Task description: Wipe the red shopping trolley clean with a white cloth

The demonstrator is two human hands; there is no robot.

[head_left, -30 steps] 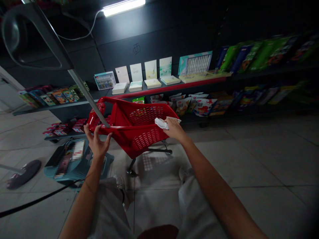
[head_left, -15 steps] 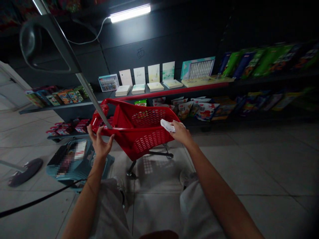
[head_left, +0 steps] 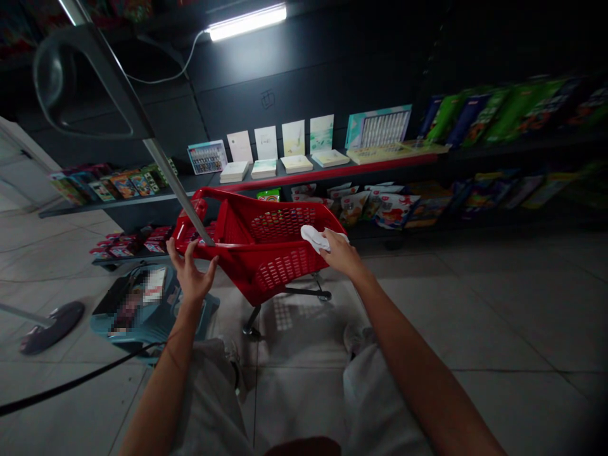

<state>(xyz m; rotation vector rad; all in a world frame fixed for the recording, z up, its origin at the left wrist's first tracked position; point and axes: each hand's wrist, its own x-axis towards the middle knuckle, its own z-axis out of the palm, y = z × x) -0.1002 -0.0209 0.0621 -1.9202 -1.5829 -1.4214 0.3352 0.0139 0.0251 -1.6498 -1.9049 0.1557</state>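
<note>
A red plastic shopping cart stands on the tiled floor in front of me, tilted toward me. My left hand grips its near left rim, thumb and fingers curled round the edge. My right hand is closed on a white cloth and presses it against the cart's right top rim. The inside of the basket looks bare as far as I can see.
A grey metal pole with a loop handle slants across the left, ending by the cart. A teal stool with papers sits at the left, a black cable and a fan base beside it. Dark shelves of cards and packets run behind.
My right hand has slid the white cloth a little along the cart's right rim. The view has shifted slightly. My left hand keeps its hold on the left rim.
</note>
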